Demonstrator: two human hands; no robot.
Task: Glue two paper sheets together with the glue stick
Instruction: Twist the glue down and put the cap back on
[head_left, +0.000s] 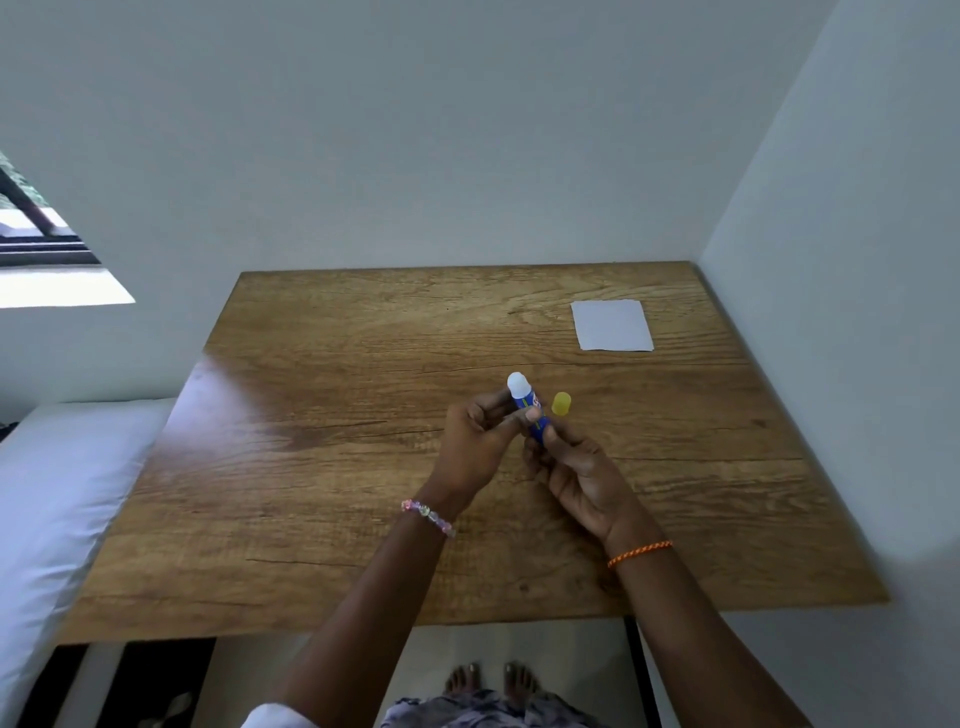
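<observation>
Head view. Wooden tabletop (363, 467) set into a room corner. Both hands raised over its middle, sharing one glue stick (531, 413). Left hand (475, 441) pinches the blue barrel near the top, thumb across it. Right hand (576, 467) curls round the lower end, probably at the twist base, though the fingers hide it. White glue (519, 385) stands well out of the barrel, pointing toward the far edge. Yellow cap (561, 404) stands upright on the tabletop just right of the stick, off it.

Paper (611, 326) lies flat near the far right corner, well apart from the hands. It reads as one sheet; a second under it cannot be told.

Risks, as judged: the glue is wound out far, so pressing hard on paper may snap or smear it. A knuckle may knock the cap and send it rolling. The paper is loose and may slide under the stroke if not held.

Count: one stick, one cap, one visible sheet, two hands.
</observation>
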